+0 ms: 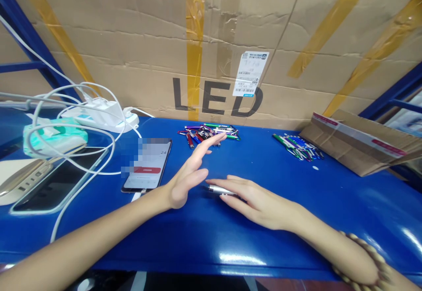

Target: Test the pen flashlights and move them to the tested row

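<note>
Fingers stretched forward and thumb apart, my left hand (188,172) is open above the blue table (198,234) and holds nothing. Just to its right, my right hand (260,201) is closed around a slim silver metal tube (218,189), which looks like a small keychain flashlight. One end of the tube points left toward my left hand; the rest is hidden under my fingers. Beyond my left fingertips lies a pile of coloured keychain flashlights (198,135) with clips. A second group of keychain flashlights (296,146), mostly green, blue and silver, lies farther right.
A lit phone (147,165) lies left of my left hand, plugged into a white cable. Looping cables (114,150), a power strip (130,124), a tissue pack (54,136) and a second phone (59,185) crowd the left. An opened cardboard box (356,143) stands right; a large carton (148,53) backs the table.
</note>
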Action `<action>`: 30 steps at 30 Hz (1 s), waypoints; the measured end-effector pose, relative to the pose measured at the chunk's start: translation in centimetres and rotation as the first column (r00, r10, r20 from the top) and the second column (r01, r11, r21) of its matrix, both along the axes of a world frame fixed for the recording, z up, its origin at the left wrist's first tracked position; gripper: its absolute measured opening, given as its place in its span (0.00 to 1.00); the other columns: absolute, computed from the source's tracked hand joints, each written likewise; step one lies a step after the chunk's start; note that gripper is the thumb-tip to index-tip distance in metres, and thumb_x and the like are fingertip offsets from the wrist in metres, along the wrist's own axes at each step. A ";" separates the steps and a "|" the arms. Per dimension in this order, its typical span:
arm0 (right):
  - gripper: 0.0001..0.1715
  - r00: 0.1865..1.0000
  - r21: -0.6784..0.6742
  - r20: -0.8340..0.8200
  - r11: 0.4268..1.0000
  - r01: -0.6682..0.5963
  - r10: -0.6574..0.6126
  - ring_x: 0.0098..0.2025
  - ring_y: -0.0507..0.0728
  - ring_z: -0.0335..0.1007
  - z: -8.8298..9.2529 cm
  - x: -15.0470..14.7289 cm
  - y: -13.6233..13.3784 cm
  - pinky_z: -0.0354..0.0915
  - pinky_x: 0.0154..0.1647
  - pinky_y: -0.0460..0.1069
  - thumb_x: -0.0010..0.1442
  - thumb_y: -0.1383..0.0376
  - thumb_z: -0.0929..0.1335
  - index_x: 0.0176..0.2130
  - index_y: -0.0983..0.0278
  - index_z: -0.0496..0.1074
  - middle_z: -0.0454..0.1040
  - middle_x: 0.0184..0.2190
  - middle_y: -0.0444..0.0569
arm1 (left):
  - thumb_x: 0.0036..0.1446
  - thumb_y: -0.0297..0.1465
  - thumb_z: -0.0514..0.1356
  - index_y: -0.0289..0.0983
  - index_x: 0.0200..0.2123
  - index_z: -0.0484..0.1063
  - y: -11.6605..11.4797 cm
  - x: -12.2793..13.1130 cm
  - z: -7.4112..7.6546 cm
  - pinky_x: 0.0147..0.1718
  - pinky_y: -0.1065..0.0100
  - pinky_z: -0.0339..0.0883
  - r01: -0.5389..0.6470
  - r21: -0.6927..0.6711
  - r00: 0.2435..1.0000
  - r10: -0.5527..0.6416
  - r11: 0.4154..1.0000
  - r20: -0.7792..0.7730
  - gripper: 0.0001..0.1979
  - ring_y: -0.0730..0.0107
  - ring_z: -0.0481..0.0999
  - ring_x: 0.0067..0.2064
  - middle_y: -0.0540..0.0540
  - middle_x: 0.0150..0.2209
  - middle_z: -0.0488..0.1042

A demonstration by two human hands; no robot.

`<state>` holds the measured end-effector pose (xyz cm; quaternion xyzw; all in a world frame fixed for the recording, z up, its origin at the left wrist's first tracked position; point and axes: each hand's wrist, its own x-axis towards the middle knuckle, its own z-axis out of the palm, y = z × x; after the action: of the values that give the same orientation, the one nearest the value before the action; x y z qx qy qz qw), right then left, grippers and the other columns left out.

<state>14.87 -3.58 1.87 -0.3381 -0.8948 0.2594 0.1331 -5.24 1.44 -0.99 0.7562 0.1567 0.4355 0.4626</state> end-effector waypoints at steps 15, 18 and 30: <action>0.30 0.997 0.123 0.078 0.992 0.021 -0.031 0.55 0.62 0.68 -0.5 0.5 -0.2 0.66 0.53 0.58 0.71 0.63 0.52 0.68 0.68 0.45 0.71 0.52 0.60 | 0.59 0.45 0.49 0.43 0.66 0.48 -0.1 -0.1 0.1 0.64 0.47 0.41 0.003 0.002 1.000 -0.003 1.000 -0.021 0.34 0.47 0.45 0.69 0.47 0.68 0.53; 0.30 0.995 0.112 0.092 0.993 0.020 -0.030 0.53 0.62 0.69 -0.3 0.4 -0.2 0.67 0.52 0.58 0.71 0.62 0.52 0.68 0.68 0.47 0.72 0.51 0.60 | 0.58 0.46 0.49 0.43 0.67 0.47 0.0 -0.1 0.0 0.64 0.46 0.41 0.009 0.002 1.000 -0.009 1.000 -0.011 0.35 0.47 0.45 0.69 0.47 0.68 0.52; 0.22 0.885 0.219 0.048 0.869 0.443 -0.464 0.37 0.57 0.74 -1.2 2.8 3.1 0.69 0.38 0.50 0.69 0.62 0.55 0.60 0.63 0.55 0.75 0.38 0.51 | 0.63 0.45 0.44 0.40 0.65 0.53 -0.3 0.4 1.4 0.63 0.51 0.47 -0.238 -0.031 0.963 0.232 0.971 -0.136 0.30 0.50 0.50 0.67 0.45 0.67 0.54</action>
<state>17.68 -0.52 0.64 -0.5359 -0.8174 0.1116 0.1795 -4.85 1.12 0.40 0.7481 0.2857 0.4327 0.4141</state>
